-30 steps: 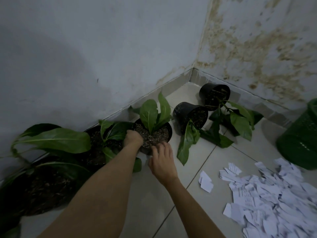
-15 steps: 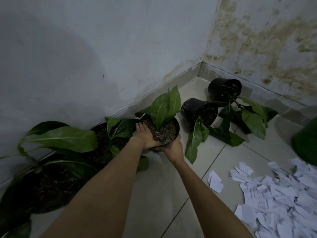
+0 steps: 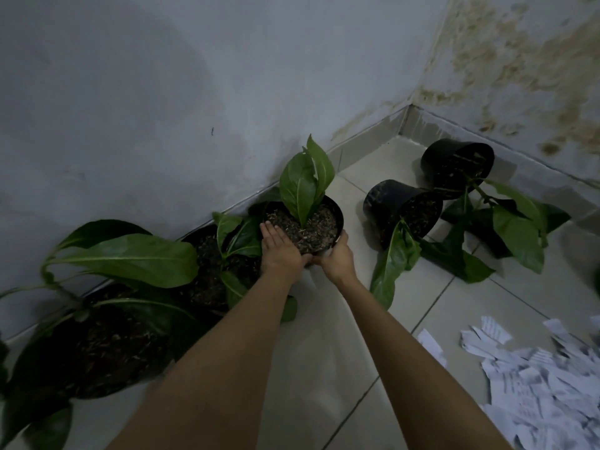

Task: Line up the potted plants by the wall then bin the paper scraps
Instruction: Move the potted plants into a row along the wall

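A black potted plant (image 3: 311, 228) with upright green leaves stands close to the left wall. Both hands hold it: my left hand (image 3: 279, 251) lies over its near-left rim and soil, my right hand (image 3: 336, 258) cups its near-right side. To its left, two larger potted plants (image 3: 207, 274) (image 3: 107, 345) stand along the wall. To the right, two black pots lie tipped on their sides, one (image 3: 399, 209) nearer, one (image 3: 454, 164) by the corner, leaves spilling on the tiles. White paper scraps (image 3: 532, 384) litter the floor at lower right.
The grey left wall (image 3: 162, 108) meets a stained right wall (image 3: 535, 60) at a corner behind the pots. Pale floor tiles (image 3: 324, 368) run between my arms and the scraps. A sliver of something green shows at the right edge.
My right hand moved from above the floor onto the pot's side, and both hands now hold the pot. The pot has gone upright and nearer the wall. The view shifted left, hiding the green bin.
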`<state>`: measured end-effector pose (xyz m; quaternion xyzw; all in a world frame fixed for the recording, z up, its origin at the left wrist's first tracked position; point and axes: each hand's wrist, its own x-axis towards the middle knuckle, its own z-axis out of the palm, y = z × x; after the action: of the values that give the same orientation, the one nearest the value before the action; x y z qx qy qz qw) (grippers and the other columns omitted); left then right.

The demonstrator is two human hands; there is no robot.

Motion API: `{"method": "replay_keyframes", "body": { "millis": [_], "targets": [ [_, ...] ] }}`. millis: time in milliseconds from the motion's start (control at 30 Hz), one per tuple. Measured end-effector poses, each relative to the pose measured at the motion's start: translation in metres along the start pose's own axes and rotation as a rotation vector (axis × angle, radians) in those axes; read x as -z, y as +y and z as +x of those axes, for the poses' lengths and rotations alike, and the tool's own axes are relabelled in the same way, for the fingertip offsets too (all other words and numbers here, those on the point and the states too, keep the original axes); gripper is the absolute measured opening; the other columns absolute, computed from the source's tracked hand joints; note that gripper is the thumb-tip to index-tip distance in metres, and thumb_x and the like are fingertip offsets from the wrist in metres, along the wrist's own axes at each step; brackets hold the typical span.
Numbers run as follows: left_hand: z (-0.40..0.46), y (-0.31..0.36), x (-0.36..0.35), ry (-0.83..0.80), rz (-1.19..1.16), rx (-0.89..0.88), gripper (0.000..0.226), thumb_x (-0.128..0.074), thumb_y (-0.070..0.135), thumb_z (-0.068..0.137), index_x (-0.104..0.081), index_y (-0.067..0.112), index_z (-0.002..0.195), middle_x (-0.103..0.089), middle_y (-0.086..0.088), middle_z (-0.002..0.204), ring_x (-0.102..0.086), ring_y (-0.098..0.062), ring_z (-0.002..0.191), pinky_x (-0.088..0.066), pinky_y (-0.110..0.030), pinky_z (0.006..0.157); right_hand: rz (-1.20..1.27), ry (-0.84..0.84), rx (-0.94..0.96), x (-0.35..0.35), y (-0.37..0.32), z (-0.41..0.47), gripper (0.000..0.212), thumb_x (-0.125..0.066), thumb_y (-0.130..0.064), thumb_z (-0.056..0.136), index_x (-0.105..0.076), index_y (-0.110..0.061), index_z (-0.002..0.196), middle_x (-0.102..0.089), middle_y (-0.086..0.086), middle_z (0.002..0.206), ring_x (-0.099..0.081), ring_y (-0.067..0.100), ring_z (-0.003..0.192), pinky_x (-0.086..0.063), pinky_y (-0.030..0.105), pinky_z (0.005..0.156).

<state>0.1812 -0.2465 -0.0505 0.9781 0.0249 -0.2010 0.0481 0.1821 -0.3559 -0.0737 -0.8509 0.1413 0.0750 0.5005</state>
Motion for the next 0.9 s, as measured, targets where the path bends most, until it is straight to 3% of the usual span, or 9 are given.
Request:
{"method": "replay_keyframes", "body": {
  "millis": [233,533,667,833,900],
  "targets": [
    [0.000,0.005,0.001,-0.002,-0.019,0.006,0.087,-0.031,0.047,0.097,0.009,-0.017,0.140,0.013,-0.034,0.150,0.013,-0.044,0.141,0.000,-0.042,0.118,0.007,0.048,-0.072,-0.010,-0.003,-0.005,0.075,-0.069,-0.012,0.078,-0.025,-0.004,0.138,-0.050,0.022,0.129,-0.049,0.039,0.118,-0.045,0.047,0.097],
    [-0.001,0.003,0.008,-0.079,0.013,-0.049,0.082,-0.032,0.041,0.098,0.009,-0.016,0.141,0.011,-0.033,0.151,0.011,-0.044,0.141,0.002,-0.046,0.117,0.123,0.038,-0.293,-0.002,-0.023,-0.005,0.043,-0.048,-0.003,0.090,-0.036,0.003,0.130,-0.048,0.022,0.130,-0.050,0.035,0.114,-0.046,0.039,0.089],
    [-0.015,0.003,0.020,-0.133,0.097,-0.038,0.079,-0.034,0.040,0.098,0.009,-0.007,0.145,0.012,-0.028,0.153,0.010,-0.040,0.143,0.000,-0.052,0.116,0.145,-0.027,-0.324,0.000,-0.030,-0.006,0.044,-0.047,-0.004,0.089,-0.034,0.004,0.131,-0.047,0.015,0.114,-0.041,0.024,0.094,-0.042,0.036,0.079],
    [-0.031,0.008,0.036,-0.106,0.192,-0.062,0.076,-0.035,0.040,0.097,0.003,-0.005,0.147,0.004,-0.025,0.155,0.003,-0.039,0.144,-0.002,-0.054,0.115,0.065,-0.009,-0.286,0.016,-0.039,-0.021,0.049,-0.049,-0.009,0.090,-0.030,0.003,0.134,-0.047,0.020,0.125,-0.040,0.023,0.094,-0.043,0.036,0.081],
    [-0.039,0.017,0.047,-0.070,0.221,-0.093,0.074,-0.035,0.039,0.097,-0.001,-0.004,0.147,-0.002,-0.024,0.155,-0.003,-0.039,0.144,-0.004,-0.055,0.115,0.007,0.020,-0.263,0.031,-0.046,-0.029,0.058,-0.053,-0.009,0.089,-0.026,0.003,0.139,-0.047,0.019,0.122,-0.047,0.026,0.102,-0.045,0.039,0.087]
  ]
}}
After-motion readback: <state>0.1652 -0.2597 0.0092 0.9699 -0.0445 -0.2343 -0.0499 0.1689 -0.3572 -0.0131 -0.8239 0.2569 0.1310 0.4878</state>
